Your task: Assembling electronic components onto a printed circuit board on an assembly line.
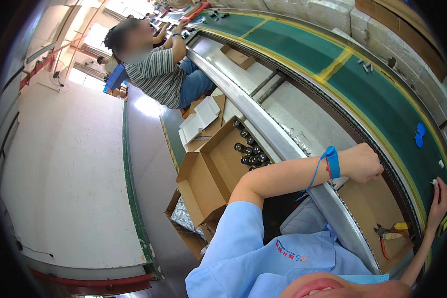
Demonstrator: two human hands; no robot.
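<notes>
My left hand (365, 164), with a blue wrist strap (333, 162) and cord, is curled closed over the near edge of the green conveyor line. Its fingertips face away, so anything in them is hidden. At the far right my right hand (437, 202) reaches over the green belt (397, 107). A small white part (433, 182) is at its fingertips, seemingly pinched. Just beyond it on the belt lies another small white piece (441, 163). Two blue round pieces (419, 135) rest farther along.
An open cardboard box (218, 164) beside my left arm holds several black cylindrical parts (253, 155). Pliers (384, 239) lie on cardboard below the rail. Small metal cylinders (366, 67) sit on the belt. A metal rail (263, 119) runs along the line; a co-worker (151, 69) sits farther up.
</notes>
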